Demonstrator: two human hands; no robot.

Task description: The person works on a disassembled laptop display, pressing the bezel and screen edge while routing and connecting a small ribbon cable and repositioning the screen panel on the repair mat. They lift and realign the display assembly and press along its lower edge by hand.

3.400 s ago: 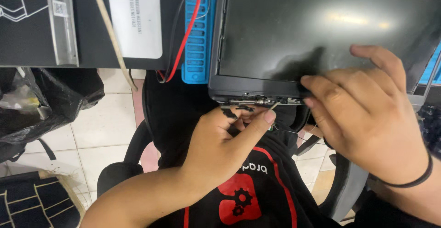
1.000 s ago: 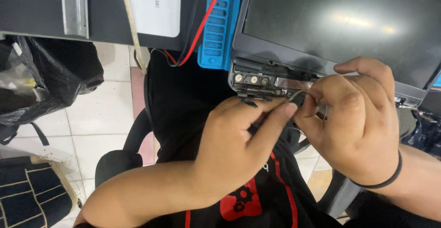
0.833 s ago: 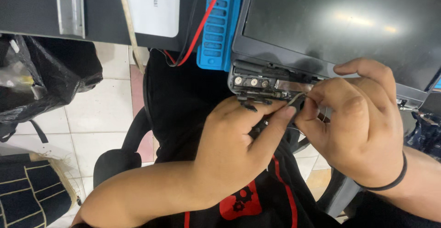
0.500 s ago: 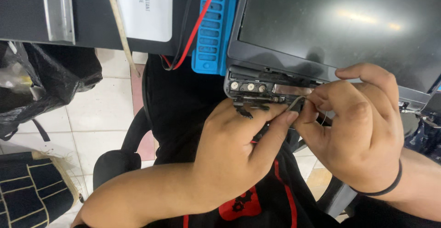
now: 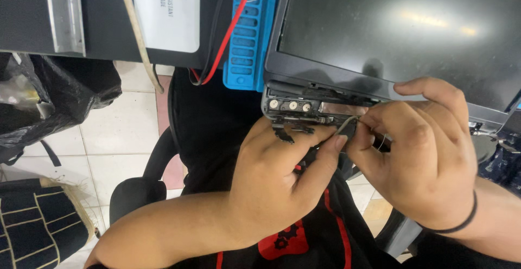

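Head-cam view looking down at a person's lap and desk edge. A dark laptop screen panel (image 5: 401,30) hangs over the front of the desk, its glass showing a soft ceiling-light reflection. At the panel's lower-left corner sits a metal hinge bracket (image 5: 293,109) w/ three round screw heads in a row.

The left hand (image 5: 282,177) comes up from below, fingers curled narrow, index tip pressed up against the hinge area just right of the bracket. The right hand (image 5: 423,155) is beside it, fingers bunched tight, thumb and forefinger pinching a thin pale wire (image 5: 347,122) that arcs out from the hinge. The two hands touch at the fingertips. A black band (image 5: 461,223) circles the right wrist.

Left of the panel, a blue plastic tray (image 5: 252,36) stands on the desk, w/ a red cable (image 5: 228,36) and a black one running down beside it. Further left lies a white label card (image 5: 165,11). Below the desk: black shirt w/ red print, a black chair arm (image 5: 135,193), pale tiled floor, and a black plastic bag (image 5: 59,95) at the left edge.
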